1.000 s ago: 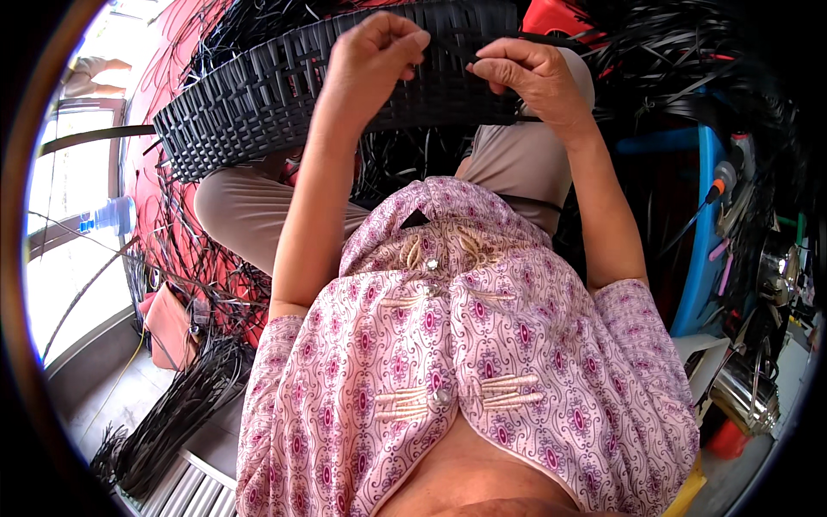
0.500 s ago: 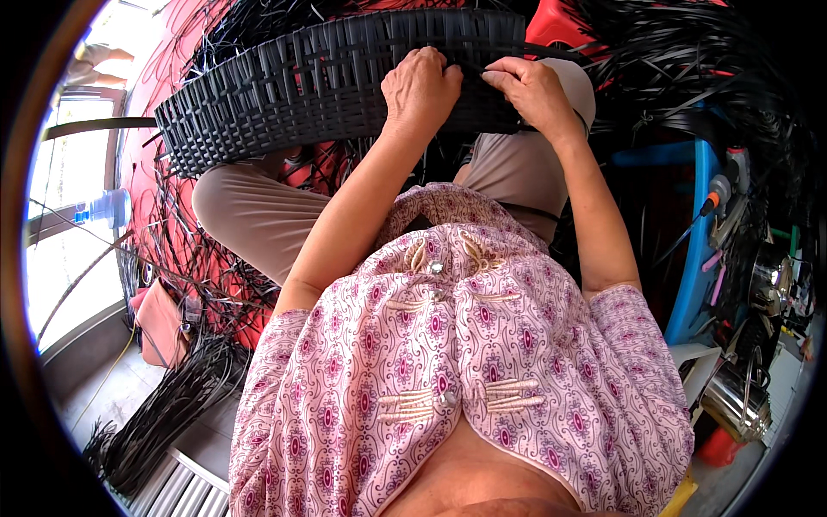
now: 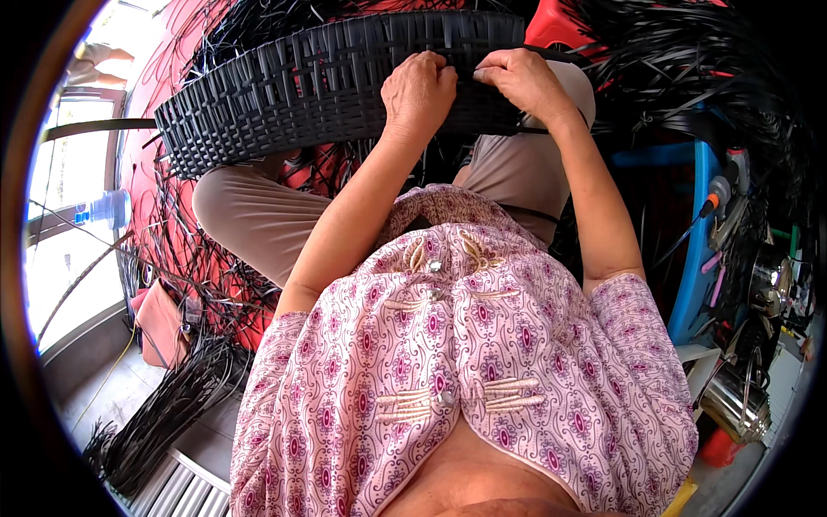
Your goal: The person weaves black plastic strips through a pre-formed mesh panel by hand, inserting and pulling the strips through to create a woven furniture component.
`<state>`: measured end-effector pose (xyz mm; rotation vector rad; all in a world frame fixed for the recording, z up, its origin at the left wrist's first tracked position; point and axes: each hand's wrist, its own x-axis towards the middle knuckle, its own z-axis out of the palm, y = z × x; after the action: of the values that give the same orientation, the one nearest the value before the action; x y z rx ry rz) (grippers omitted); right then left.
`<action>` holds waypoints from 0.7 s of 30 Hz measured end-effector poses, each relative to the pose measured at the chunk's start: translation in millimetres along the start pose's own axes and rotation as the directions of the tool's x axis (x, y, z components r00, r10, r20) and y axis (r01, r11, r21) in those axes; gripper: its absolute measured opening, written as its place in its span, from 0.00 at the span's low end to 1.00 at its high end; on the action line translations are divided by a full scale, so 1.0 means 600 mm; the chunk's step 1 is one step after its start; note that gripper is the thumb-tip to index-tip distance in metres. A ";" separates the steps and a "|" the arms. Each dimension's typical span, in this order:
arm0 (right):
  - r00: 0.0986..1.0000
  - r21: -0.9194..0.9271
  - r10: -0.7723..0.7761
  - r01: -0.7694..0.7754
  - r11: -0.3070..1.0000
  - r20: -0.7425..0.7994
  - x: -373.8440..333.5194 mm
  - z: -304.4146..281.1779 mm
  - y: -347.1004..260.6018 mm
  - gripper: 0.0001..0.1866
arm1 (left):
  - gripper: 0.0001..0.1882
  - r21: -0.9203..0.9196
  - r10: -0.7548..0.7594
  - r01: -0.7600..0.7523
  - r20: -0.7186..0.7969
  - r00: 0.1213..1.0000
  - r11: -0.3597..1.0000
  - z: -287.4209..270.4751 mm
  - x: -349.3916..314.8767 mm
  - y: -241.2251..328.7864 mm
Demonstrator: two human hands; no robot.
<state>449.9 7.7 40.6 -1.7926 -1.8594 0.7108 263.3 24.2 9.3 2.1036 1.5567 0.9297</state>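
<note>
**Left hand (image 3: 418, 93) and right hand (image 3: 527, 84) at the black weave (image 3: 267, 95)**

The weave is right by the fingers of both hands. It is long and bends a little. Most of it reaches out to the left of the left fingers, and a short end lies on the right, behind the right hand. It is made of flat black bands that go over and under each other.

The left fingers are curled down over the weave. Their tips are hidden, so I cannot tell if they hold a band. The right thumb and first finger are close together, with just a narrow space at most. It is too dark there to tell if a band is between them. The two hands are near each other but do not touch.

Below the fingers are the bent legs in tan pants (image 3: 250, 215), and nearer to us is a pink and purple shirt (image 3: 465, 336). Just above the right hand is something red (image 3: 558, 26). To the right of the right fingers is a big messy pile of black strips (image 3: 680, 65). Lower down on that side is a blue rim (image 3: 696, 267). Far down and left of the left fingers are a pink bag (image 3: 159, 326) and a black bundle (image 3: 164, 418).
</note>
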 end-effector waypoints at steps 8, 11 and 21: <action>0.969 -0.210 -0.194 0.160 0.965 -0.151 0.002 0.026 -0.023 0.13 | 0.14 -0.252 -0.075 0.075 0.009 0.997 0.965 -0.034 0.000 -0.010; 0.980 -0.139 -0.154 0.137 0.981 -0.125 -0.007 0.021 -0.047 0.12 | 0.12 -0.219 -0.119 0.105 -0.048 0.992 0.970 -0.041 -0.014 -0.012; 0.970 -0.114 -0.164 0.145 0.983 -0.179 -0.015 0.031 -0.037 0.11 | 0.11 -0.085 -0.083 0.072 -0.132 0.988 0.994 -0.033 -0.018 -0.039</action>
<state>421.6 -2.3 41.0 -1.6878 -1.9096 0.3830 231.3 19.9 5.8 1.9463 1.6261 1.1090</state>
